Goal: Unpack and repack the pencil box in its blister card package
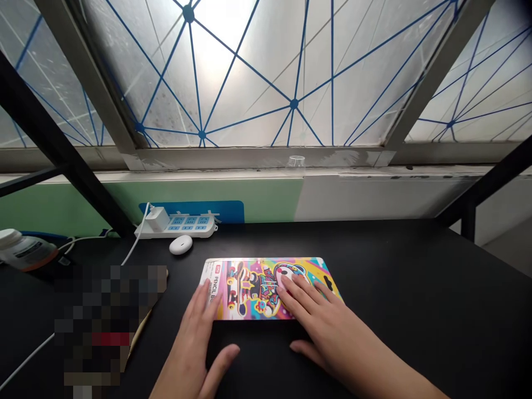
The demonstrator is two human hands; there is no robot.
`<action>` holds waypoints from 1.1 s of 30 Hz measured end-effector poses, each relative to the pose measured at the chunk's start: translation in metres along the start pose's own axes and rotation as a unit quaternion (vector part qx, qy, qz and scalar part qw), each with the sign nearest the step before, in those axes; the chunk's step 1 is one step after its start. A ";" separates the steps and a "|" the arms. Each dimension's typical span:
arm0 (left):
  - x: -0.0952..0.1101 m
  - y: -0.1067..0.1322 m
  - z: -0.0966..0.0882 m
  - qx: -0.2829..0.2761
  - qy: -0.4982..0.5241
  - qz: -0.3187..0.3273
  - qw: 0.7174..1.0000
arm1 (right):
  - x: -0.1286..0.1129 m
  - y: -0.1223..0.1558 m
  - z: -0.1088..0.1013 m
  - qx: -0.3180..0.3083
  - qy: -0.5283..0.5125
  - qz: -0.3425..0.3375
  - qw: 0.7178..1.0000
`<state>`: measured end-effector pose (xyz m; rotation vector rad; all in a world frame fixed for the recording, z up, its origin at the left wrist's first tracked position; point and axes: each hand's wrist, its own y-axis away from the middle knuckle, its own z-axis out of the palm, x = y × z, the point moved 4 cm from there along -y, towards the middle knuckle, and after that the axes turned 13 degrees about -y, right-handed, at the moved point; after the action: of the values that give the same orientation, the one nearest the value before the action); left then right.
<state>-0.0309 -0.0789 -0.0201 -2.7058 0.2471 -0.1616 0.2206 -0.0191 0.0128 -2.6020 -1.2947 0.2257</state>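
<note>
A colourful flat pencil box (257,288) lies sideways on the black table, printed with a cartoon figure on a skateboard and lettering that begins "PENCIL B". My left hand (203,332) rests with its fingertips on the box's left end, thumb held apart. Across the right part of the box lies my right hand (316,310), fingers stretched out and flat, its thumb over the table. Both hands are open. The right fingers cover part of the print, and the left fingers hide some of the lettering.
Behind the box are a white power strip (193,226) with a plugged-in adapter and a small white rounded case (180,245). A pixelated item (112,327) lies at the left, near a white cable (29,360) and a bottle (27,252). Black frame bars (70,160) flank the table.
</note>
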 end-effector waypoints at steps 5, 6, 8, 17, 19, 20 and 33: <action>-0.031 0.002 0.001 -0.036 0.165 -0.239 0.956 | 0.001 -0.001 0.002 -0.028 0.001 -0.001 1.000; -0.035 0.002 0.002 -0.051 0.202 -0.260 0.943 | 0.001 -0.002 0.002 -0.030 0.002 -0.002 1.000; -0.038 0.004 0.003 -0.068 0.274 -0.279 0.918 | -0.002 -0.003 0.002 -0.028 0.000 -0.002 1.000; -0.019 0.004 0.003 -0.107 0.462 -0.295 0.830 | -0.051 -0.025 0.007 -0.027 -0.027 -0.033 0.999; -0.019 0.001 0.002 -0.103 0.465 -0.289 0.831 | -0.054 -0.026 0.011 -0.022 -0.029 -0.015 0.999; -0.019 0.000 0.002 -0.101 0.461 -0.288 0.833 | -0.052 -0.024 0.013 -0.022 -0.033 -0.008 0.999; -0.043 -0.010 -0.007 -0.105 0.251 -0.259 0.927 | 0.056 0.085 0.002 0.047 0.017 0.149 0.988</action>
<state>-0.0725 -0.0645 -0.0127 -2.8309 -0.3383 -1.0406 0.3189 -0.0235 -0.0143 -2.6944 -0.8562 0.2825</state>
